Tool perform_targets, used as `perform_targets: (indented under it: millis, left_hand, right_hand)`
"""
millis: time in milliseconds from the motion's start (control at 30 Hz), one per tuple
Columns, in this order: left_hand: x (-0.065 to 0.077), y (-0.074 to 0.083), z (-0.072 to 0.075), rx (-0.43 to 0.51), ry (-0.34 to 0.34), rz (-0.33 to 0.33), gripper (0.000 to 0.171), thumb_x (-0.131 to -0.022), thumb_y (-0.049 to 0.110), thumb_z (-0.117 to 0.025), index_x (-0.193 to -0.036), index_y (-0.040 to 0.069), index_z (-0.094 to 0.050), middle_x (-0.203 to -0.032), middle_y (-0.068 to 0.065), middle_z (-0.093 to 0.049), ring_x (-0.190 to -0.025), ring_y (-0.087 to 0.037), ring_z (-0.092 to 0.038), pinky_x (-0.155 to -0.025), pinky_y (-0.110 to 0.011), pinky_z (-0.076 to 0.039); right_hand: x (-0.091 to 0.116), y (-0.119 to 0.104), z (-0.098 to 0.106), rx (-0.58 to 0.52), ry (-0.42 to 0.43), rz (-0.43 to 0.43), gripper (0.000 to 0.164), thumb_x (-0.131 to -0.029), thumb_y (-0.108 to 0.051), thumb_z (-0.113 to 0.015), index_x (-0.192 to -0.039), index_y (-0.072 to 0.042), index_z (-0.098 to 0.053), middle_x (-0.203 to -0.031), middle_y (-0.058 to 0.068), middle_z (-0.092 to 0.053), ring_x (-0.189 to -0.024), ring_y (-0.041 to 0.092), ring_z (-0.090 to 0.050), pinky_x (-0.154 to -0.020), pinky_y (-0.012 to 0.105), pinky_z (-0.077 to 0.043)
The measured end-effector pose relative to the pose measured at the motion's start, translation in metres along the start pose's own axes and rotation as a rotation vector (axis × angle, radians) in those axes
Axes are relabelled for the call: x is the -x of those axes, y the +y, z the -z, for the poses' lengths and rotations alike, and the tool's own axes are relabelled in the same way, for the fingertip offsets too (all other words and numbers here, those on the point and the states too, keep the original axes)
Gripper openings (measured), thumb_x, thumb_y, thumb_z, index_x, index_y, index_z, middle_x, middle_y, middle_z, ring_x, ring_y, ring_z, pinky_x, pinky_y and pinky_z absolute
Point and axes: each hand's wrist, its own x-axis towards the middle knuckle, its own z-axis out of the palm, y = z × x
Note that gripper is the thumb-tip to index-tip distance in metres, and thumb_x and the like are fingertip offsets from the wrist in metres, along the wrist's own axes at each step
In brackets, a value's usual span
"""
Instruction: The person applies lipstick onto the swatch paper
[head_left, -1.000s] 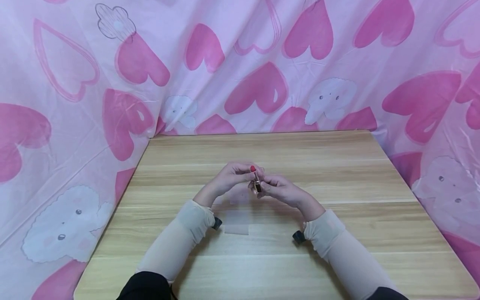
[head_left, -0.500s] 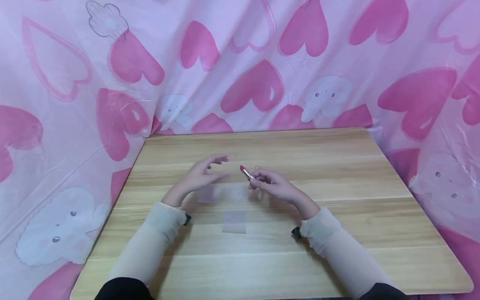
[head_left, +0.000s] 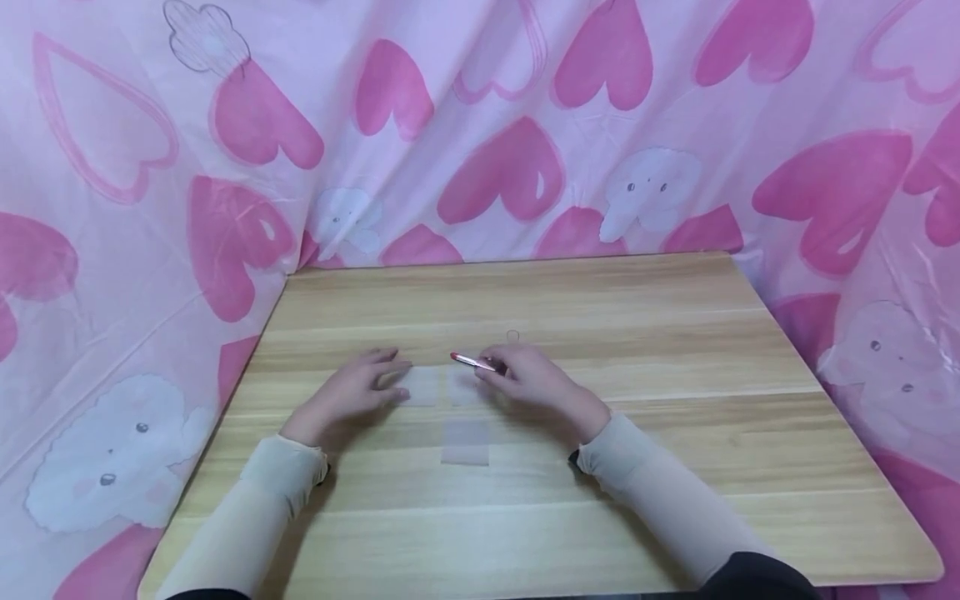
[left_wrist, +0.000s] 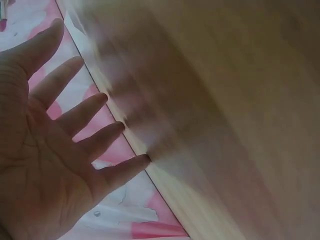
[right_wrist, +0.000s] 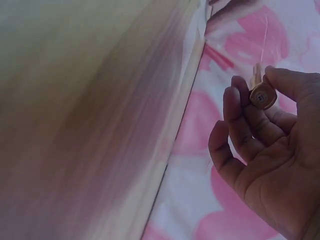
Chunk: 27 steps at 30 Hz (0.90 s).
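My right hand (head_left: 536,379) pinches an uncapped lipstick (head_left: 472,361) between thumb and fingers, its red tip pointing left. In the right wrist view the gold base of the lipstick (right_wrist: 262,96) faces the camera, and the other fingers curl loosely beneath it. My left hand (head_left: 352,392) holds nothing. Its fingers are spread, as the left wrist view shows, and the fingertips are right at the edge of a translucent square (head_left: 423,387) on the table. A second translucent square (head_left: 462,390) lies under the lipstick, partly hidden by the right hand.
Nearer to me on the wooden table (head_left: 675,467) lies another translucent square (head_left: 465,442). A small thin ring outline (head_left: 513,336) shows just beyond the right hand. A pink heart-patterned cloth (head_left: 480,167) hangs behind the table and along both sides.
My left hand has let go of the lipstick and moved left and down toward the table. The right hand keeps the lipstick, lowered and tilted from upright to nearly level, tip left.
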Motion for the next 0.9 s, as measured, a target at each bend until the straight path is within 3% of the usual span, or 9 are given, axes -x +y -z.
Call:
perform_targets:
  millis: [267,400,667,900]
  left_hand:
    - [0.006,0.0,-0.001,-0.025,-0.056,0.053,0.056,-0.096,0.044,-0.066,-0.145,0.018,-0.056,-0.16,-0.02,-0.029,-0.142,-0.059,-0.02,-0.103,-0.082,-0.014]
    - [0.001,0.0,-0.002,-0.016,-0.059,0.06,0.054,-0.095,0.043,-0.068,-0.143,0.021,-0.058,-0.161,-0.015,-0.029,-0.143,-0.058,-0.019,-0.101,-0.084,-0.012]
    - [-0.001,-0.002,-0.004,0.001,-0.061,0.066,0.052,-0.095,0.043,-0.068,-0.142,0.022,-0.058,-0.161,-0.016,-0.029,-0.143,-0.058,-0.017,-0.098,-0.086,-0.011]
    - [0.0,0.0,-0.005,-0.02,-0.086,0.122,0.067,-0.088,0.057,-0.071,-0.144,0.025,-0.056,-0.164,-0.012,-0.025,-0.143,-0.061,-0.009,-0.095,-0.089,-0.005]
  right_hand:
    - [-0.031,-0.019,-0.024,0.282,0.015,0.159,0.017,-0.101,-0.029,-0.06,-0.107,-0.015,-0.067,-0.072,-0.012,-0.056,-0.059,0.005,-0.051,-0.053,0.021,-0.044]
    - [-0.042,-0.025,-0.029,0.36,-0.017,0.141,0.021,-0.102,-0.035,-0.058,-0.108,-0.018,-0.068,-0.073,-0.011,-0.058,-0.059,0.007,-0.053,-0.052,0.025,-0.044]
    - [-0.053,-0.034,-0.035,0.461,-0.071,0.093,0.029,-0.102,-0.043,-0.055,-0.117,-0.023,-0.071,-0.089,-0.011,-0.069,-0.077,0.012,-0.056,-0.071,0.033,-0.043]
    - [-0.054,-0.035,-0.04,0.517,-0.082,0.061,0.03,-0.103,-0.044,-0.052,-0.117,-0.027,-0.071,-0.105,-0.013,-0.073,-0.083,0.013,-0.057,-0.073,0.035,-0.04]
